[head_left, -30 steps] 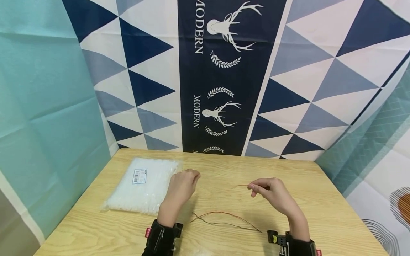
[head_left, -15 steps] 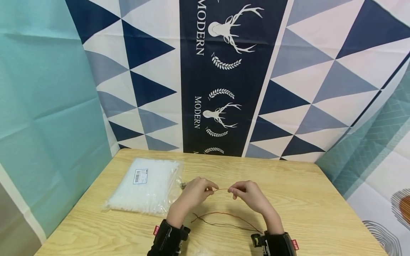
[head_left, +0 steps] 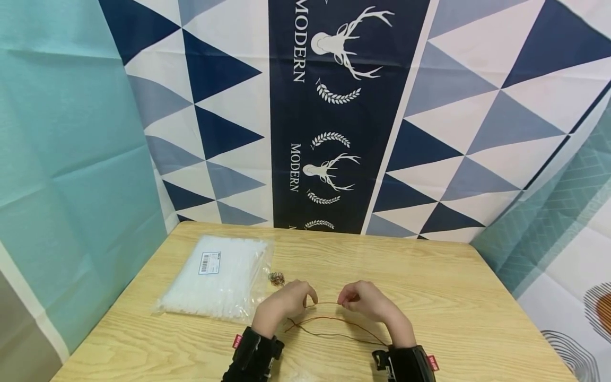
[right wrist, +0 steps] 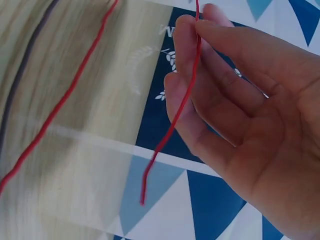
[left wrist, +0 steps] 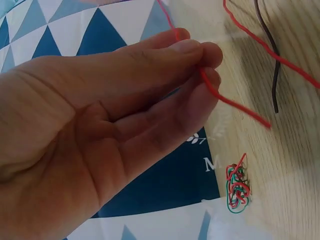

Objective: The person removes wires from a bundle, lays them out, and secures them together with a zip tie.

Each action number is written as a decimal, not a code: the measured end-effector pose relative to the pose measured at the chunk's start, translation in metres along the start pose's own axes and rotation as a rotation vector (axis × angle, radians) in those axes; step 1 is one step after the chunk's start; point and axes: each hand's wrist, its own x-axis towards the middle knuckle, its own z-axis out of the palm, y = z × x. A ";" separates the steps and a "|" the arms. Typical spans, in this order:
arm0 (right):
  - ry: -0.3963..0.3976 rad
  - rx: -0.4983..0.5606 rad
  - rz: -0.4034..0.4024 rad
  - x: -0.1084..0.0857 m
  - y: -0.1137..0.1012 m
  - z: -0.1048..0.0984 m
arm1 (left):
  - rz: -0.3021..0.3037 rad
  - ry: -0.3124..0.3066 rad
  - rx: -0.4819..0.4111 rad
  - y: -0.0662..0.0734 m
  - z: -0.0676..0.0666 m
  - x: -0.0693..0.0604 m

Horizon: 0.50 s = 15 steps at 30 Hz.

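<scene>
A thin red wire [head_left: 327, 303] stretches between my two hands above the table. My left hand [head_left: 285, 302] pinches it between thumb and fingers, and a short free end [left wrist: 240, 107] pokes out past the fingertips in the left wrist view. On the other side my right hand [head_left: 369, 302] pinches the same wire, with a longer tail [right wrist: 181, 107] hanging across its fingers in the right wrist view. Below the hands, another red wire [head_left: 329, 318] and a dark wire [head_left: 329, 334] lie on the table, crossing near their left ends.
A small tangle of red and green wire [head_left: 276, 279] lies beyond my left hand. Left of it sits a clear bag of white pieces [head_left: 234, 281] with a barcode label [head_left: 209, 263]. Patterned cloth [head_left: 229, 175] hangs behind the wooden table [head_left: 410, 260].
My right hand has moved left, bringing the red wire to my left hand, which now pinches it too. Both hands then came lower and nearer. The wire tangle has come into sight.
</scene>
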 end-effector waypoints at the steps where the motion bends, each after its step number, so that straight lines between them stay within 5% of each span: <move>1: -0.004 0.000 -0.001 0.000 0.000 0.000 | 0.002 -0.001 0.000 0.000 0.000 0.000; 15: -0.097 -0.068 0.102 -0.003 0.000 0.005 | -0.019 0.020 -0.027 -0.006 -0.002 -0.002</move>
